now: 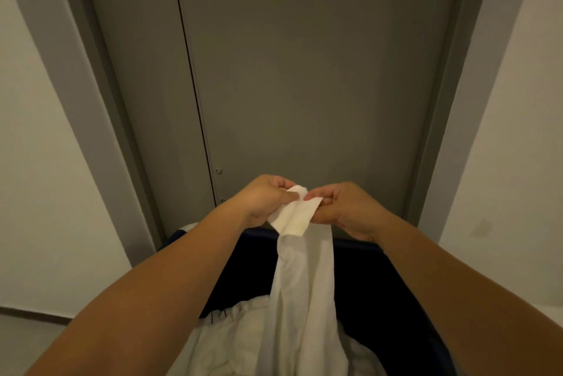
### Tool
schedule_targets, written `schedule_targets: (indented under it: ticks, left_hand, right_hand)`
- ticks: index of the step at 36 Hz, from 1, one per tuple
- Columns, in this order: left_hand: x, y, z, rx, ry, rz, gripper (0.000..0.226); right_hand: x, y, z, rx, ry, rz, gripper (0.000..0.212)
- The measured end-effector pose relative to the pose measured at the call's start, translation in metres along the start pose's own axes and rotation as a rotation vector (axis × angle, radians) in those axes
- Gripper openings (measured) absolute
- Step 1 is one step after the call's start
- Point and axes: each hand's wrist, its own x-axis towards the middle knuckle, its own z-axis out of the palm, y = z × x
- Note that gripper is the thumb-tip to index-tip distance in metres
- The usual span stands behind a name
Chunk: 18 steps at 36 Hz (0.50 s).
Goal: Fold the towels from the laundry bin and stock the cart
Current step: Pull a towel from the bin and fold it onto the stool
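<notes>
Both forearms reach forward from the bottom edge, over a heap of white linen (219, 345) lying in the near left part of the dark blue laundry bin (359, 278). Above the bin's far rim, the left hand (262, 199) and right hand (344, 208) are close together, each pinching the top edge of a white towel (304, 269) between thumb and curled fingers. A short flap folds over between the hands, and the rest of the towel hangs straight down into the bin, meeting the linen. Behind stands a grey door (304, 71), flanked by white walls (39, 193).
</notes>
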Motion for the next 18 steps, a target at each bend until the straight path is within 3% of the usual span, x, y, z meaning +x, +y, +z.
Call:
schedule_targets:
  ticks: [5, 18]
  left_hand:
    - [-0.007, 0.005, 0.000, -0.010, -0.033, 0.035, 0.015]
    - [-0.021, -0.001, 0.009, -0.083, -0.163, 0.140, 0.028]
  right_hand:
    - [0.008, 0.003, 0.014, -0.164, 0.185, -0.058, 0.008]
    - [0.006, 0.013, 0.005, -0.335, 0.380, -0.105, 0.012]
